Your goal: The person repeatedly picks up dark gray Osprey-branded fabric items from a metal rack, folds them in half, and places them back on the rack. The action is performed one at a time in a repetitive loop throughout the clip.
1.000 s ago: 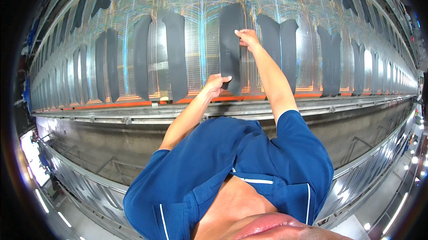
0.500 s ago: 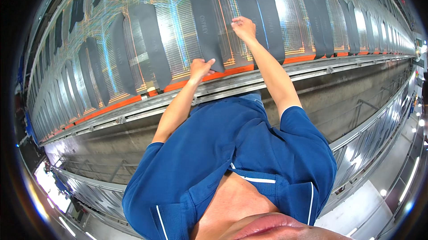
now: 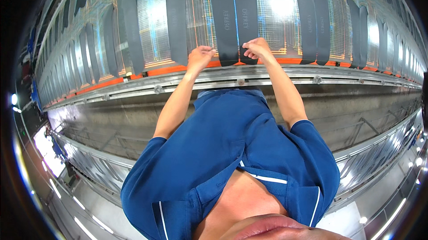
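My left hand (image 3: 200, 57) is loosely curled, touching the bottom edge of a dark grey panel (image 3: 225, 21) on the wire rack (image 3: 276, 26). My right hand (image 3: 255, 48) pinches the next panel (image 3: 245, 17). I should pull evenly and gently. The metal rail (image 3: 312, 79) below could bump my arms.

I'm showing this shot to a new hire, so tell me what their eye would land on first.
First, the long row of dark grey padded strips laid over a glossy mesh sheet across the top of the view, edged by an orange band. Next, the two bare hands at the lower ends of the middle strips: the left hand beside one, the right hand on another. Below runs a grey metal rail.
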`<action>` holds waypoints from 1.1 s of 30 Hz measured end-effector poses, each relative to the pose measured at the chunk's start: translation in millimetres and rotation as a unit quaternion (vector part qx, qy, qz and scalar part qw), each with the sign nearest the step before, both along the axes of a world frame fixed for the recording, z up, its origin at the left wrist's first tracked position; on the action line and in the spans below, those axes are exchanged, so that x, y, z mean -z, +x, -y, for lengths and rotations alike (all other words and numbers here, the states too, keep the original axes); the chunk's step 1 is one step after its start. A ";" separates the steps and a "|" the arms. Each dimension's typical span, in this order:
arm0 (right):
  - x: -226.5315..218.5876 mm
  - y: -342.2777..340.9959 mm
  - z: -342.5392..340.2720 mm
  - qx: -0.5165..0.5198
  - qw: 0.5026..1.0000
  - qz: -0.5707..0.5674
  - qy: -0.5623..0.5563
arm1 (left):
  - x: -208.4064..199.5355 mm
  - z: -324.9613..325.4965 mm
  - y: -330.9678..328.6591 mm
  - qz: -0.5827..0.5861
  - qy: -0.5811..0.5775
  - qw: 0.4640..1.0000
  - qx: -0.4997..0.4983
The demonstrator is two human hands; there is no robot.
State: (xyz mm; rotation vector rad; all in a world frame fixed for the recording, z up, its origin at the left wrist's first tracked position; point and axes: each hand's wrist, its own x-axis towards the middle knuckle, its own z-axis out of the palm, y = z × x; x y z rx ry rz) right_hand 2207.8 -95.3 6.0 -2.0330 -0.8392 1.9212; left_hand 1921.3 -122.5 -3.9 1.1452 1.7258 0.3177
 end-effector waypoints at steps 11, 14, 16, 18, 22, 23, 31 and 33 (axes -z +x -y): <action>10.0 20.4 -8.7 -0.048 0.998 -0.034 -0.006 | 0.5 -8.7 68.5 0.134 -0.177 0.965 -0.142; 5.6 14.9 -17.7 -0.061 0.997 -0.039 -0.028 | 22.4 -10.8 59.0 0.223 -0.255 0.923 -0.184; 8.6 9.5 -22.7 -0.029 0.996 -0.064 -0.057 | 0.1 -27.6 60.6 0.261 -0.288 0.897 -0.209; 9.3 1.9 -29.2 0.019 0.990 -0.106 -0.086 | -51.2 -50.0 81.7 0.315 -0.243 0.871 -0.286; 9.9 -19.3 -54.1 0.119 0.964 -0.198 -0.135 | -64.3 -76.2 69.7 0.365 -0.238 0.863 -0.256; 10.6 -25.4 -60.4 0.134 0.963 -0.195 -0.125 | -75.5 -74.9 72.8 0.365 -0.239 0.861 -0.262; 0.7 -47.5 -120.9 0.237 0.959 -0.156 -0.016 | -108.1 -110.7 64.0 0.403 -0.254 0.825 -0.302; -59.7 -48.2 -142.9 0.221 0.952 -0.198 0.076 | -148.8 -137.6 59.2 0.445 -0.200 0.827 -0.277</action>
